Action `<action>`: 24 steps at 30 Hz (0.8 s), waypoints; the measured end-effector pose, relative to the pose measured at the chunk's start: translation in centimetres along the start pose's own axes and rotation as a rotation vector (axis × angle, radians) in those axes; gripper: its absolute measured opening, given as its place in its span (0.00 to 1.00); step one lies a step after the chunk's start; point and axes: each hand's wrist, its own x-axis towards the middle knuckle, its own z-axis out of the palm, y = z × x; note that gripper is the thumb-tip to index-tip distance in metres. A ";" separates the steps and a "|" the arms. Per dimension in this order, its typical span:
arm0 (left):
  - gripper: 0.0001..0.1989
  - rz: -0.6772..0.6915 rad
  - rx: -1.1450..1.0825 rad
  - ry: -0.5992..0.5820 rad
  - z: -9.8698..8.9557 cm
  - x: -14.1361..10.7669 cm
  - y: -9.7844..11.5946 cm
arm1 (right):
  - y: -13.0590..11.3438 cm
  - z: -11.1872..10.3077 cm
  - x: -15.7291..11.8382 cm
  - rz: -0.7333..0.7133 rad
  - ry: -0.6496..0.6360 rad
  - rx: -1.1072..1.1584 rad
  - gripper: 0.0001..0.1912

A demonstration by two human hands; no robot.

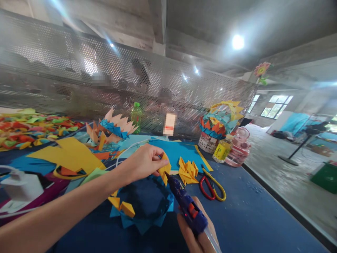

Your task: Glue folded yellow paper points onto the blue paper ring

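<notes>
A folded yellow paper piece (pixel 165 169) is pinched between the thumb and fingers of my left hand (pixel 147 160). My right hand (pixel 197 228) is wrapped round a dark blue glue gun (pixel 188 207), whose tip touches or nearly touches the lower part of that piece. Below my left hand, a ring of folded blue paper (pixel 143 225) lies on the table, with loose yellow folded pieces (pixel 127 209) at its left side. A small group of yellow folded pieces (pixel 188 170) rests to the right of my left hand.
Scissors with red and yellow handles (pixel 213 186) lie right of the glue gun. Behind them stand a yellow-labelled bottle (pixel 222 150), a pink jug (pixel 238 151) and a paper-filled basket (pixel 209 142). Yellow sheets (pixel 70 154), a white charger (pixel 22 189) and a colourful paper pile (pixel 34 128) occupy the left.
</notes>
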 end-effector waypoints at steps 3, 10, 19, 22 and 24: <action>0.12 0.009 -0.002 -0.005 -0.1 0.1 -0.1 | 0.3 0.1 -0.1 -0.004 0.009 -0.007 0.10; 0.12 -0.005 -0.023 0.004 -0.2 0.1 0.2 | 0.6 0.3 -0.1 0.039 -0.030 -0.008 0.10; 0.13 0.010 -0.007 0.030 -0.6 0.0 0.2 | 0.1 0.0 -0.1 0.060 -0.046 0.007 0.12; 0.13 0.009 -0.007 0.037 -0.8 0.0 0.3 | 0.2 0.0 -0.1 0.067 -0.040 -0.010 0.13; 0.13 0.003 -0.010 0.043 -0.9 -0.1 0.4 | 0.2 0.1 -0.1 0.068 -0.040 -0.024 0.14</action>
